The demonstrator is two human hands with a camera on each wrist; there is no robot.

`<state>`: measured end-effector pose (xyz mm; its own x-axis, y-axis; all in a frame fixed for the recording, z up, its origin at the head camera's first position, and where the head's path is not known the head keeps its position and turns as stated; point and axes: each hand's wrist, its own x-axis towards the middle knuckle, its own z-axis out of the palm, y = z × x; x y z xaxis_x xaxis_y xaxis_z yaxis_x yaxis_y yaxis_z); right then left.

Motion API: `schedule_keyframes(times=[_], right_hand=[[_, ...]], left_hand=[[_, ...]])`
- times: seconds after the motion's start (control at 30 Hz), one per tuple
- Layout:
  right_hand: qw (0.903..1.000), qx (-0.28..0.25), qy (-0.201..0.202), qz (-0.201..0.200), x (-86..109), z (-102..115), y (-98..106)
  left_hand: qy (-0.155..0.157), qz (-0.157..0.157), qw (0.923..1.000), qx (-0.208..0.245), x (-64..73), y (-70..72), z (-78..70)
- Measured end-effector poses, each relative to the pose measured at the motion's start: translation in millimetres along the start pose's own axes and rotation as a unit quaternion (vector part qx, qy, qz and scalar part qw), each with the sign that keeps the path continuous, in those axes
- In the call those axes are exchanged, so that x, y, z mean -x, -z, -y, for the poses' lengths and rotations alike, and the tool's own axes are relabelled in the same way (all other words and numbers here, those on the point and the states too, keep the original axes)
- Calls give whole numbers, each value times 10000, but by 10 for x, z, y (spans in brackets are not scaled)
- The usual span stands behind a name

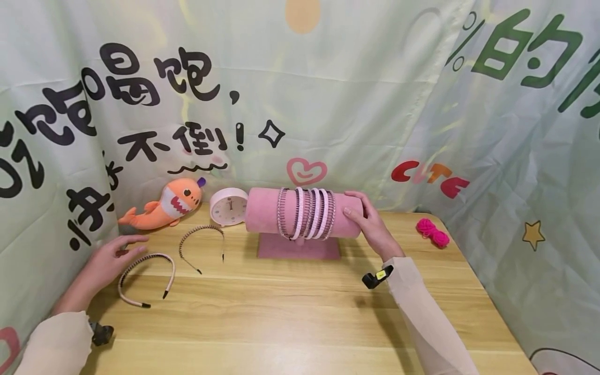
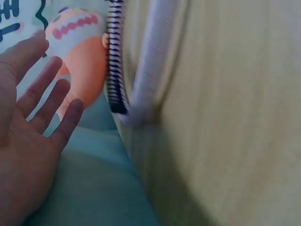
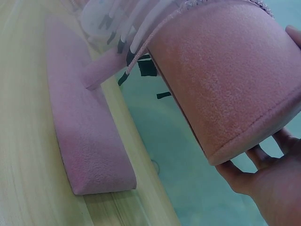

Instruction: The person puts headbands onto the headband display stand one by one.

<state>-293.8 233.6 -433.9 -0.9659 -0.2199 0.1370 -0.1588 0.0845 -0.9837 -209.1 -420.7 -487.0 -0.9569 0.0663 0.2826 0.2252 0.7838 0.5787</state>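
Observation:
My right hand (image 1: 375,229) grips the right end of a pink plush roll (image 1: 264,211) on a flat pink base (image 1: 297,247). In the right wrist view, its fingers (image 3: 237,178) lie against the roll's end. Several headbands (image 1: 315,213), white ones and thin toothed ones, sit side by side round the middle of the roll. My left hand (image 1: 105,263) holds nothing, its fingers spread in the left wrist view. Just right of it lies a pale padded headband (image 2: 153,52) with a toothed inner side. A thinner toothed headband (image 1: 201,227) lies farther back on the table.
An orange plush shark (image 1: 164,205) leans at the back left of the wooden table (image 1: 262,317). Beside the roll stands a round white clock (image 1: 220,208). Bright pink yarn (image 1: 432,233) lies near the right edge. A printed curtain (image 1: 356,104) hangs close round the back and sides.

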Motion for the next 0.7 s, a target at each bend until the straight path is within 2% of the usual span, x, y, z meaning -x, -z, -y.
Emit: schedule_keyframes(times=[0.13, 0.37, 0.53, 0.7], right_hand=[[10000, 23, -22, -12, 2, -4, 2], [10000, 1, -60, -6, 19, 8, 7], [10000, -31, -51, -21, 21, 9, 5], [10000, -19, -38, -7, 10, 1, 0]], left_hand=[[34, 127, 9999, 18, 73, -28, 107], [313, 555, 9975, -296, 113, -67, 238], [450, 772, 9953, -363, 125, -82, 271], [388, 811, 9952, -383, 142, -92, 277]])
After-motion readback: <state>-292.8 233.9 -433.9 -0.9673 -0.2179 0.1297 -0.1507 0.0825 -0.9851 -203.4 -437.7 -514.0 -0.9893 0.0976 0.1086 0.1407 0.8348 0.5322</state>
